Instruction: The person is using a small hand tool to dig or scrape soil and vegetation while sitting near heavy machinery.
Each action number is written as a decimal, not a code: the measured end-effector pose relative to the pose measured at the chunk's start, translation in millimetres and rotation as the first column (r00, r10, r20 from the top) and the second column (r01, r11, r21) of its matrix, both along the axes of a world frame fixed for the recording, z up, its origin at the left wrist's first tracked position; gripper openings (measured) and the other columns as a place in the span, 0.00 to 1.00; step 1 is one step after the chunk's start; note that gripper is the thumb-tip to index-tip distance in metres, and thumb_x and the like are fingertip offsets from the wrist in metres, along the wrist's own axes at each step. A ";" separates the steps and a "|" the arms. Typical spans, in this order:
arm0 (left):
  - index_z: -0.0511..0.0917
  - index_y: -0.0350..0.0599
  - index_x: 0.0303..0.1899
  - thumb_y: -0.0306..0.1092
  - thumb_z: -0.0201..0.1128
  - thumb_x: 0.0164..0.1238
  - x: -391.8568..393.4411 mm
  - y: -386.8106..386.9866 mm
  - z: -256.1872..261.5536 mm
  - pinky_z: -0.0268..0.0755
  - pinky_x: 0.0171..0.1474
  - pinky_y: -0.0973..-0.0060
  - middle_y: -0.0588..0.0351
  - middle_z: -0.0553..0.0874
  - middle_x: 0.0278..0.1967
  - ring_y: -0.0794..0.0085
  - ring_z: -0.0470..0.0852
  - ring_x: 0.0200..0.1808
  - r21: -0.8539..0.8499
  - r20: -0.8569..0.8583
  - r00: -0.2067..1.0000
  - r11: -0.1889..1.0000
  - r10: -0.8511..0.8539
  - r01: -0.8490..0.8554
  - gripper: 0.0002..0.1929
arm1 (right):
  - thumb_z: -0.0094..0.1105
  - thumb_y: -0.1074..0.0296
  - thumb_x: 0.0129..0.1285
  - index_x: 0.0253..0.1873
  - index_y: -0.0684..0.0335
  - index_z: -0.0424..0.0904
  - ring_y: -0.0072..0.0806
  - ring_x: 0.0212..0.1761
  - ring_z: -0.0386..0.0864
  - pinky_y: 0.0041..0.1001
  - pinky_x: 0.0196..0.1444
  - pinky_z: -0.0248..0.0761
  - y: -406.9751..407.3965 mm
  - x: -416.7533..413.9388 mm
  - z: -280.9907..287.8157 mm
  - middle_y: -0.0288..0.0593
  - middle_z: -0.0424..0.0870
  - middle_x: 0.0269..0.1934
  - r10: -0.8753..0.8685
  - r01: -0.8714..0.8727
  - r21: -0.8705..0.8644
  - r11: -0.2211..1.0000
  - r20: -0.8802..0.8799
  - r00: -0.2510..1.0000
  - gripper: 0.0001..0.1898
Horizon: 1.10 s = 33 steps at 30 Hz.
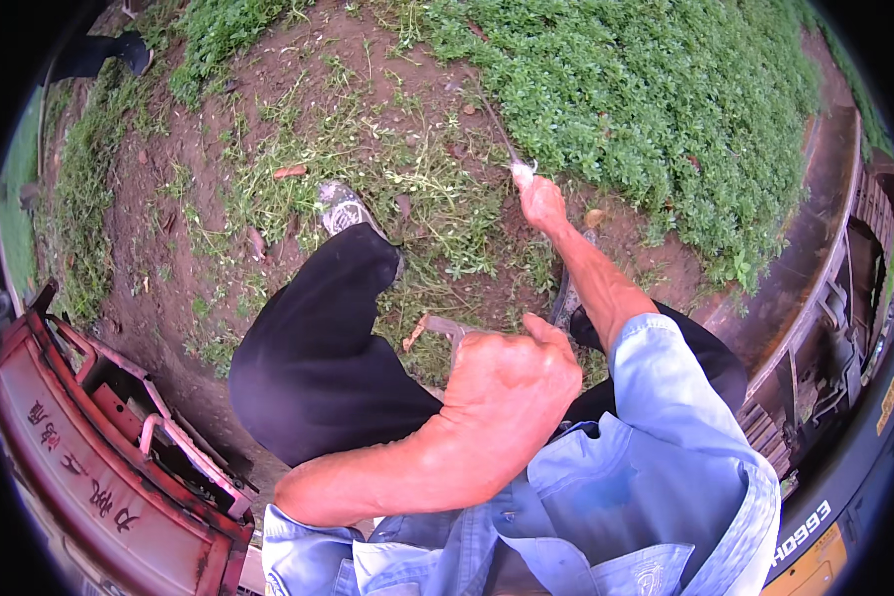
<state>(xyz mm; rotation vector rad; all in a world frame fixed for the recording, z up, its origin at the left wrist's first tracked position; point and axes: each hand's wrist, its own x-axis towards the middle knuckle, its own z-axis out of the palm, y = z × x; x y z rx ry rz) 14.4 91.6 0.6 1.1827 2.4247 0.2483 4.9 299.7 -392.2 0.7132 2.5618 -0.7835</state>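
Note:
My right hand (544, 203) is closed around the whitish handle of a thin, long metal tool (498, 123), whose shaft points away over bare soil at the edge of low green plants (641, 97). My left hand (518, 372) is bent in front of my chest, over the gap between my knees. Its fingers curl down out of sight; a pale translucent strip (444, 325) shows beside it, and whether the hand grips this strip is unclear. Cut or pulled greenery (432, 201) lies on the soil around my left shoe (343, 208).
A red metal machine part (97, 477) bearing writing stands at the lower left. Along the right run a rusty metal blade or plate (804, 268) and a tracked machine (812, 506). Another person's dark-clad leg (93, 58) shows at the upper left. Dry leaves (290, 171) dot the soil.

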 end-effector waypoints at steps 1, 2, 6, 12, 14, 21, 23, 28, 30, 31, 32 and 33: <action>0.87 0.35 0.45 0.31 0.65 0.49 -1.8 -0.1 -0.6 0.72 0.22 0.75 0.60 0.82 0.15 0.75 0.84 0.18 -0.004 0.001 1.000 1.000 -0.004 0.004 0.19 | 0.46 0.41 0.74 0.37 0.69 0.82 0.64 0.43 0.83 0.55 0.44 0.71 4.6 14.7 -1.6 0.68 0.83 0.34 -0.023 0.023 -0.014 1.000 -0.008 1.000 0.31; 0.86 0.33 0.45 0.31 0.66 0.49 -3.3 1.2 3.2 0.72 0.23 0.75 0.60 0.82 0.15 0.75 0.84 0.18 -0.009 0.021 1.000 1.000 -0.012 0.012 0.20 | 0.46 0.40 0.74 0.37 0.69 0.83 0.64 0.43 0.83 0.56 0.44 0.71 8.7 40.2 -7.3 0.68 0.83 0.34 -0.042 0.042 -0.030 0.999 -0.022 0.999 0.32; 0.84 0.28 0.47 0.31 0.66 0.49 -4.7 2.9 0.0 0.75 0.25 0.74 0.59 0.83 0.16 0.73 0.85 0.20 -0.002 0.018 0.999 0.999 -0.036 0.036 0.22 | 0.45 0.44 0.77 0.43 0.66 0.87 0.57 0.45 0.86 0.48 0.46 0.75 -25.6 179.2 8.6 0.65 0.86 0.37 -0.251 0.271 -0.127 0.954 0.152 0.956 0.29; 0.82 0.28 0.47 0.31 0.64 0.54 1.7 -7.7 -0.1 0.73 0.30 0.67 0.57 0.84 0.23 0.68 0.85 0.27 0.112 0.111 0.988 0.989 -0.105 0.092 0.19 | 0.47 0.42 0.76 0.45 0.65 0.87 0.47 0.43 0.87 0.44 0.48 0.76 -85.6 242.1 71.2 0.55 0.90 0.37 -0.504 0.602 -0.349 0.719 0.335 0.796 0.29; 0.81 0.28 0.47 0.31 0.63 0.54 3.6 -22.9 7.1 0.72 0.30 0.66 0.57 0.84 0.24 0.67 0.85 0.28 0.080 0.134 0.990 0.996 -0.054 0.043 0.19 | 0.47 0.41 0.76 0.46 0.64 0.88 0.37 0.43 0.86 0.41 0.49 0.76 -109.8 195.5 143.8 0.46 0.91 0.37 -0.541 0.625 -0.356 0.694 0.314 0.780 0.29; 0.84 0.31 0.46 0.32 0.65 0.53 1.6 -22.4 14.6 0.71 0.28 0.69 0.60 0.82 0.20 0.71 0.85 0.25 0.002 0.089 0.995 0.999 -0.048 0.048 0.19 | 0.43 0.45 0.77 0.41 0.67 0.83 0.55 0.34 0.84 0.50 0.38 0.72 -54.2 124.2 54.6 0.59 0.83 0.27 -0.147 0.106 -0.272 0.957 -0.136 0.980 0.28; 0.84 0.32 0.46 0.32 0.65 0.53 2.7 -17.8 7.6 0.71 0.28 0.70 0.61 0.82 0.19 0.73 0.84 0.24 0.005 0.034 0.999 1.000 -0.029 0.029 0.19 | 0.42 0.46 0.78 0.40 0.69 0.82 0.57 0.35 0.85 0.52 0.39 0.72 -25.5 68.8 27.7 0.59 0.83 0.27 -0.118 0.100 -0.252 0.963 -0.057 0.991 0.29; 0.85 0.34 0.45 0.32 0.65 0.52 -3.5 -7.2 3.1 0.72 0.25 0.73 0.62 0.82 0.18 0.74 0.85 0.23 0.038 0.011 0.999 0.998 -0.047 0.047 0.18 | 0.42 0.39 0.76 0.30 0.69 0.80 0.51 0.28 0.81 0.46 0.34 0.74 34.6 53.8 -14.3 0.58 0.81 0.25 -0.097 0.103 -0.133 0.986 0.055 0.994 0.35; 0.85 0.34 0.45 0.31 0.65 0.52 -1.8 -17.0 1.2 0.73 0.24 0.75 0.60 0.83 0.18 0.74 0.85 0.22 0.018 -0.023 0.999 0.999 -0.031 0.032 0.18 | 0.40 0.42 0.77 0.36 0.71 0.84 0.65 0.45 0.83 0.53 0.48 0.72 -10.0 107.1 -0.9 0.70 0.84 0.35 -0.126 0.149 -0.168 0.974 0.137 0.982 0.34; 0.85 0.34 0.45 0.31 0.65 0.52 -2.4 -18.8 4.7 0.73 0.24 0.75 0.60 0.83 0.18 0.74 0.85 0.22 0.010 -0.026 0.999 1.000 -0.024 0.024 0.18 | 0.39 0.40 0.77 0.38 0.71 0.85 0.66 0.47 0.82 0.53 0.50 0.71 -22.2 147.0 7.1 0.70 0.83 0.37 -0.182 0.212 -0.201 0.956 0.158 0.971 0.35; 0.85 0.32 0.45 0.31 0.65 0.53 -7.7 -4.7 5.2 0.74 0.25 0.74 0.58 0.84 0.18 0.73 0.86 0.22 0.105 -0.022 0.999 0.993 -0.042 0.044 0.17 | 0.39 0.38 0.77 0.40 0.71 0.85 0.63 0.46 0.83 0.52 0.48 0.71 5.1 209.4 -3.7 0.71 0.83 0.36 -0.170 0.183 -0.081 0.980 0.149 0.974 0.36; 0.84 0.31 0.44 0.31 0.64 0.54 -8.0 -5.6 4.8 0.75 0.25 0.72 0.57 0.85 0.19 0.71 0.87 0.23 0.126 -0.006 1.000 0.992 -0.031 0.031 0.17 | 0.40 0.37 0.76 0.41 0.71 0.85 0.62 0.46 0.84 0.52 0.49 0.71 -13.5 239.1 8.5 0.70 0.84 0.37 -0.214 0.241 -0.112 0.964 0.210 0.954 0.36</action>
